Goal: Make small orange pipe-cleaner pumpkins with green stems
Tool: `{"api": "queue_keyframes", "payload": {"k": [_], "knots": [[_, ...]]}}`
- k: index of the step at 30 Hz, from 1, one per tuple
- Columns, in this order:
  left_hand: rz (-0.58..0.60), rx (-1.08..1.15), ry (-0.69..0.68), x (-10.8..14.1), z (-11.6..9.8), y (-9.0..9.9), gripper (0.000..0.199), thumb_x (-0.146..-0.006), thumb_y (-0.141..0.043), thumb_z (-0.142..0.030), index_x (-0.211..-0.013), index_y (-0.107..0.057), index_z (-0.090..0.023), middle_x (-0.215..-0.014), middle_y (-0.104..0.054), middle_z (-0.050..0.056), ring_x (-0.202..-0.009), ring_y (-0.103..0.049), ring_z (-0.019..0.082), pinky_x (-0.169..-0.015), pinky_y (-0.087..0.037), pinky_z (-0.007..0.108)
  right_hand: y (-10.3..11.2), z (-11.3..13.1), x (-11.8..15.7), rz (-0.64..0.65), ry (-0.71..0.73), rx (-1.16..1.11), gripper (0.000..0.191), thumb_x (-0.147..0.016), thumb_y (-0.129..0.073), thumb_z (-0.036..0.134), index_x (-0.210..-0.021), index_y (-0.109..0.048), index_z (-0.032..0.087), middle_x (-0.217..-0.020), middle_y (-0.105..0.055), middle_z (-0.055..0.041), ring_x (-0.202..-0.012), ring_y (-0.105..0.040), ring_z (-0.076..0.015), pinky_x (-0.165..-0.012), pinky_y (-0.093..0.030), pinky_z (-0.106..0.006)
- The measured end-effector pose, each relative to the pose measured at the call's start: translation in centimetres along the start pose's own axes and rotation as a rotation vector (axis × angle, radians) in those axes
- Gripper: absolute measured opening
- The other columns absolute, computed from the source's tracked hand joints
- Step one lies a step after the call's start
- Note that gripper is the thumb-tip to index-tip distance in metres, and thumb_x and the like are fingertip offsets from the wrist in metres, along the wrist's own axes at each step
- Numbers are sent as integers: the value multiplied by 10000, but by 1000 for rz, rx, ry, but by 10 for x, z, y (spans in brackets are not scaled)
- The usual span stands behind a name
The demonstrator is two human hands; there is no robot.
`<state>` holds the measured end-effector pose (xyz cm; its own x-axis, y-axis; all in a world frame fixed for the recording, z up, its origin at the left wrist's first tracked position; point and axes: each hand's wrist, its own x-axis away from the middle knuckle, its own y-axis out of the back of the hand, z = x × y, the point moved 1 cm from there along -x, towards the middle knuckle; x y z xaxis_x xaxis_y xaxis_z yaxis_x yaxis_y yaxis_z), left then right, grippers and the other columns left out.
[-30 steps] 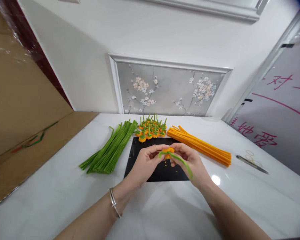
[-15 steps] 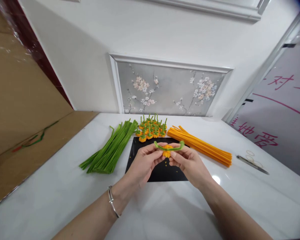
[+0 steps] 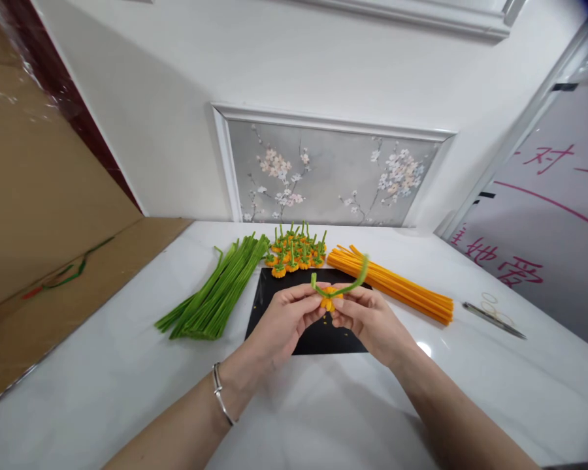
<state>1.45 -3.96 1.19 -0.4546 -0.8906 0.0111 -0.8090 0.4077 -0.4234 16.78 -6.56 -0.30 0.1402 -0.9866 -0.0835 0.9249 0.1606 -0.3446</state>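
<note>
Over the black mat (image 3: 318,343), a small orange pumpkin-like piece (image 3: 330,301) is pinched between both hands. A green fuzzy stem (image 3: 355,282) sits on its top, with a short end up at the left and a longer end curving up to the right. My left hand (image 3: 287,320) grips the piece's left side, thumb and fingers closed. On its right side, my right hand (image 3: 372,320) holds it the same way. Behind the mat stand several finished-looking orange pieces (image 3: 294,251) with upright green stems.
A bundle of green fuzzy sticks (image 3: 215,294) lies left of the mat, and a bundle of orange ones (image 3: 392,284) lies right. Farther right are pointed metal scissors or tweezers (image 3: 492,320) beside thin rings (image 3: 489,298). Cardboard (image 3: 78,281) borders the table's left; a wall rises behind.
The green stem's two ends have bent upward, the right one rising higher. Both hands keep their hold on the orange piece, almost in place.
</note>
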Motion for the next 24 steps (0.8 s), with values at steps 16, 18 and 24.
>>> {"api": "queue_keyframes", "payload": {"k": [16,18,24], "knots": [[40,-107,0,3,-4,-4,188,-778,-720,-242,-942,-738,-151,-814,-673,27,-712,-593,90,-721,-506,209,2,1,0,-56,293,348,212,-780,-708,343,-927,-649,203,-906,-676,-40,-782,-630,-165,-748,-546,-318],[32,-47,29,2,-5,-3,168,-783,-711,-203,-939,-736,-145,-851,-684,38,-732,-609,89,-720,-515,187,2,2,0,-24,274,312,292,-769,-720,339,-1016,-630,211,-952,-673,-50,-854,-639,-185,-793,-547,-342],[-29,254,208,1,-10,3,102,-808,-631,-88,-844,-723,-114,-852,-684,53,-690,-629,72,-684,-538,119,8,6,1,1,442,425,355,-788,-701,249,-1130,-620,287,-1132,-572,-56,-883,-605,-169,-761,-539,-319]]}}
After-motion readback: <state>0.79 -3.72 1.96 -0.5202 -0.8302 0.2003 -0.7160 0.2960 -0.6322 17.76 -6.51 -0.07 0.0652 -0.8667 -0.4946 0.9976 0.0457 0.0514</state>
